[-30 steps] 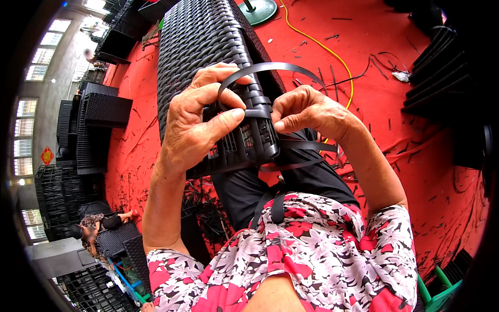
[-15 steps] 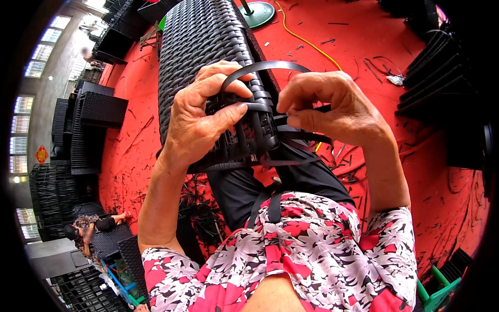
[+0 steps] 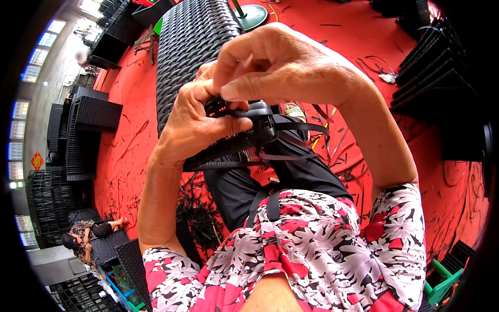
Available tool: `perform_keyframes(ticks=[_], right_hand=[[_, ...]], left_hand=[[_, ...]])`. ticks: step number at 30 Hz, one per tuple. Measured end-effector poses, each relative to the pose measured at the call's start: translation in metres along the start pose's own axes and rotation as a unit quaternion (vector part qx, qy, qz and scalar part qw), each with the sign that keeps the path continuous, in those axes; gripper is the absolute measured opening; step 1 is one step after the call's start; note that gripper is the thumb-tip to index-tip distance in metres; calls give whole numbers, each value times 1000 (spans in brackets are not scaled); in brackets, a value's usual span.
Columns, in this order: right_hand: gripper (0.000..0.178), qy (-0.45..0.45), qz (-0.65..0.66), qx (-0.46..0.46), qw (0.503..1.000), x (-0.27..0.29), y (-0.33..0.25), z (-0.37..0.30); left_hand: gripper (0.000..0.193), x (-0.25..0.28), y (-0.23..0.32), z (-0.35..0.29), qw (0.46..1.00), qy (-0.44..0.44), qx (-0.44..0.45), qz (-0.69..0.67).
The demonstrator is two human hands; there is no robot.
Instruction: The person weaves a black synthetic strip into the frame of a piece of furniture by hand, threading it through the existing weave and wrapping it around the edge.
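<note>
A black woven furniture piece [image 3: 195, 39] stretches away from my lap, its dense weave on top and its near end partly bare. At that end, my left hand [image 3: 195, 114] is closed round the corner, thumb pressed near a flat black plastic strip [image 3: 260, 110] wrapped there. My right hand [image 3: 280, 70] crosses above the left, thumb and fingers pinched together. What they pinch is hidden, and they cover most of the left fingers. Loose ends of black strip [image 3: 306, 126] curve out from the corner to the right, over my legs.
Red floor covering [image 3: 140, 135] is littered with black strip scraps [image 3: 200, 213]. Stacked dark woven pieces [image 3: 93, 130] stand left, and more dark pieces [image 3: 426, 67] right. A person [image 3: 86, 236] sits lower left. A round green base [image 3: 252, 17] and a green stool [image 3: 443, 278] are also around.
My right hand has moved left and up, from beside the corner to over my left hand. The strip's raised loop no longer shows. My left hand stays at the corner.
</note>
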State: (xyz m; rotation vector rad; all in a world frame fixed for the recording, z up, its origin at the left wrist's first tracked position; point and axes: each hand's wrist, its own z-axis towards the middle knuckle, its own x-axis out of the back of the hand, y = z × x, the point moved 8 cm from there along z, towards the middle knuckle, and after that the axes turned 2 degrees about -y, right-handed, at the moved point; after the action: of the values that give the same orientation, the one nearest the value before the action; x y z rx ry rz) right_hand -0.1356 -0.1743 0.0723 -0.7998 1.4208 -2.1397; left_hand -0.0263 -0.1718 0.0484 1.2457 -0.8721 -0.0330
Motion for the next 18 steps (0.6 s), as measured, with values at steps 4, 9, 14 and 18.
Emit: perform_keyframes(ticks=[4,9,14,18], right_hand=[[20,-6,-28,38,999,-4,-6,10],[16,-2,2,38,999,-9,-13,14],[14,12,-18,61,998,-7,-14,9],[15,111,-234,187,947,5,-44,-21]], left_hand=[[27,-4,-9,-3,993,14,70,-98],[25,-2,12,-3,996,5,-24,-83],[17,-1,-8,-4,992,34,60,-104],[13,6,-9,-7,998,45,53,-11]])
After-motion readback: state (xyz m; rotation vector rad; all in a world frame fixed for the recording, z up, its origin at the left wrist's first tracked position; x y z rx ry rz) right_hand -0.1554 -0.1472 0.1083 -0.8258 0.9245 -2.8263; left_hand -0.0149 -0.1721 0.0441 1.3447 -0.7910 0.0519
